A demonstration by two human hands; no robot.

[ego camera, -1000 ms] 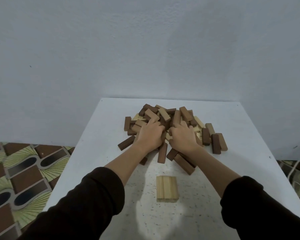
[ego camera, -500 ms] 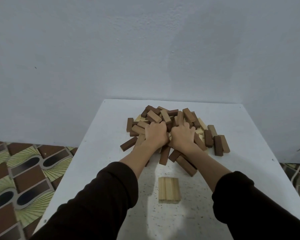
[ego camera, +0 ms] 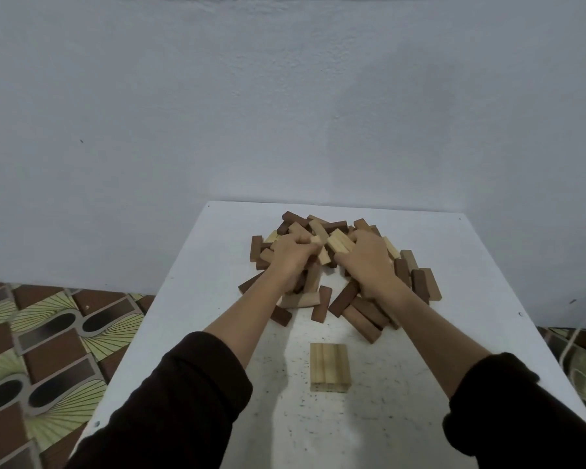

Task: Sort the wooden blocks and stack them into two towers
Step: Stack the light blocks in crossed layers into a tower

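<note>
A loose pile of wooden blocks (ego camera: 416, 282), dark brown, mid brown and pale, lies at the middle and far part of the white table (ego camera: 197, 299). Both my hands are dug into the pile. My left hand (ego camera: 293, 253) has its fingers curled over a pale block (ego camera: 318, 239) at the pile's top. My right hand (ego camera: 366, 258) grips a bundle of pale blocks (ego camera: 339, 243) lifted just above the heap. Nearer me, three pale blocks (ego camera: 329, 367) lie side by side as a flat square layer.
A bare wall stands right behind the table's far edge. Patterned floor tiles (ego camera: 41, 350) show to the left, and a cord (ego camera: 579, 333) hangs off the right side. Speckled bare tabletop lies around the square layer.
Both hands have moved apart and risen slightly in the pile. Pale blocks have come up between the fingers, and a few blocks near the front have shifted.
</note>
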